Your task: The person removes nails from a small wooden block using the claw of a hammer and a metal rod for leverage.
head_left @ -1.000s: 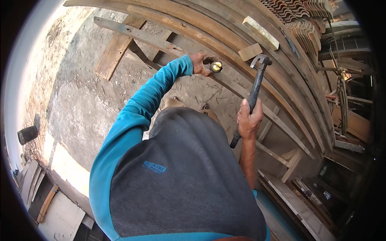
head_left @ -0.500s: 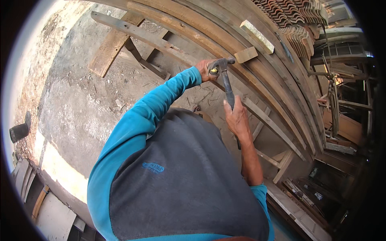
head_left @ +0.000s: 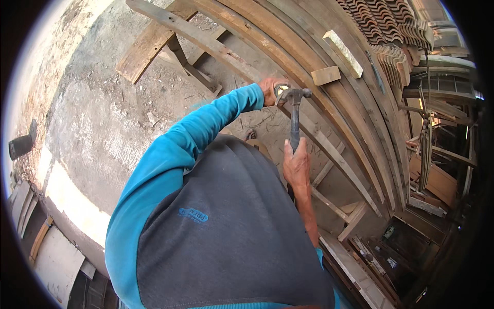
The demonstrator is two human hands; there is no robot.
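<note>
My right hand [head_left: 297, 164] is wrapped round the dark handle of a claw hammer [head_left: 295, 116], whose head lies right beside my left hand [head_left: 270, 91]. The fingers of the left are closed on a thing with a round, pale yellow end [head_left: 281, 89]. The hammer head partly covers that end, and whether they touch I cannot tell. Below both hands runs a narrow timber [head_left: 329, 147], resting on wooden supports. Whatever lies under the left hand is hidden.
Long beams [head_left: 288, 44] lie side by side beyond my hands, with a short wood block [head_left: 325, 75] and a pale wood piece [head_left: 343, 54] on top. Clay roof tiles [head_left: 375, 23] are stacked at the far right. A wide plank [head_left: 149, 51] lies across the timber's left part.
The view has shifted, so the beams sit lower and farther right. My right hand has come slightly nearer, and the hammer handle now points more straight toward me. Both holds are unchanged.
</note>
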